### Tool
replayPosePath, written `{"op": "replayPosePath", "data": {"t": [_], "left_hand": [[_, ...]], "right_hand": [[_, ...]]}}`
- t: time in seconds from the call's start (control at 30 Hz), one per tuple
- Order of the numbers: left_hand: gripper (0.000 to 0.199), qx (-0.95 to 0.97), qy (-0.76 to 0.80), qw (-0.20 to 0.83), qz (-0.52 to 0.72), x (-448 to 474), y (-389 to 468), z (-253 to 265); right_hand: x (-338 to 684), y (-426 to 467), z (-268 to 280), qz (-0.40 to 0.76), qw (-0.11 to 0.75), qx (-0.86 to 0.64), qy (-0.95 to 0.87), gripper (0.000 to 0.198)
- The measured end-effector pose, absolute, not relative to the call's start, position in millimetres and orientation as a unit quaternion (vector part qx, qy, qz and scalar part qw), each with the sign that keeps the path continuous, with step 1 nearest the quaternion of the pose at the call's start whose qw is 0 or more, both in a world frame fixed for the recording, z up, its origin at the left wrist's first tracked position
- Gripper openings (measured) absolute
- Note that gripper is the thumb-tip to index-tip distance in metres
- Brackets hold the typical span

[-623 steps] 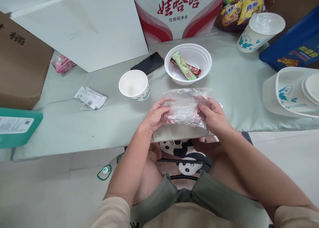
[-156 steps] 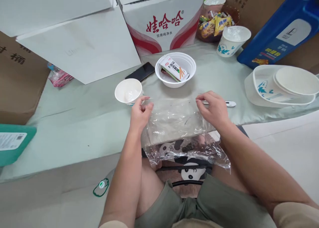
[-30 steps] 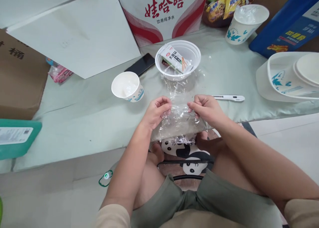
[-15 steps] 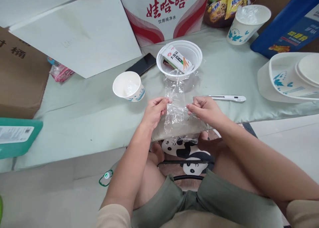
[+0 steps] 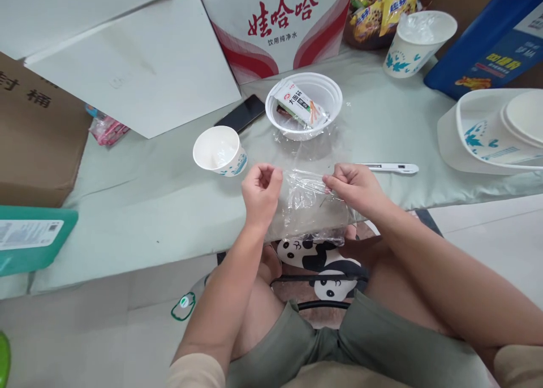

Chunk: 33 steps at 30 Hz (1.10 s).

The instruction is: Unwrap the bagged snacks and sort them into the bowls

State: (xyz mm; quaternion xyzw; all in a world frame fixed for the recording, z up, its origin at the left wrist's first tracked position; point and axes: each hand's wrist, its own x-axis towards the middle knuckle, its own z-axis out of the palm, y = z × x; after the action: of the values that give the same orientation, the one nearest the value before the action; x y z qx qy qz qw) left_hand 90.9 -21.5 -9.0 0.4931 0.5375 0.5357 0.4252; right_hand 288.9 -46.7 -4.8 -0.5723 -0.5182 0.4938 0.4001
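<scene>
Evidently, the clear plastic film (image 5: 302, 201) is at the centre of the frame, stretched between two hands, its near end drooping past the edge of the pale tabletop (image 5: 139, 201). It looks very light, limp and slippery, likely to crease, cling or tear, so a thumb-and-finger pinch near an edge seems the best hold. The grip of the left hand (image 5: 262, 193) appears pinched narrow on the film; that of the right hand (image 5: 354, 187) is likewise pinched on it. The film's far outline fades near the white bowl (image 5: 330, 97), so contact there is hard to tell. Farther out, the right hand hides one end of the white cutter (image 5: 396, 168), and the frame cuts off the blue container (image 5: 479, 54) at upper right
</scene>
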Motion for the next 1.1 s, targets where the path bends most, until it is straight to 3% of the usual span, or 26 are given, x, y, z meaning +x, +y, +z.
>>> {"op": "replayPosePath", "data": {"t": [0.17, 0.33, 0.5, 1.1], "left_hand": [[0.02, 0.495, 0.542, 0.529, 0.425, 93, -20, -11], [0.02, 0.367, 0.569, 0.577, 0.457, 86, -14, -11], [0.026, 0.368, 0.528, 0.704, 0.301, 84, -17, -7], [0.047, 0.562, 0.521, 0.537, 0.353, 67, -5, -17]], "right_hand": [[288, -46, -10, 0.468, 0.393, -0.568, -0.551, 0.052], [288, -48, -6, 0.479, 0.418, -0.562, -0.53, 0.051], [287, -49, -4, 0.51, 0.44, -0.538, -0.506, 0.052], [285, -45, -8, 0.472, 0.447, -0.573, -0.5, 0.051]]}}
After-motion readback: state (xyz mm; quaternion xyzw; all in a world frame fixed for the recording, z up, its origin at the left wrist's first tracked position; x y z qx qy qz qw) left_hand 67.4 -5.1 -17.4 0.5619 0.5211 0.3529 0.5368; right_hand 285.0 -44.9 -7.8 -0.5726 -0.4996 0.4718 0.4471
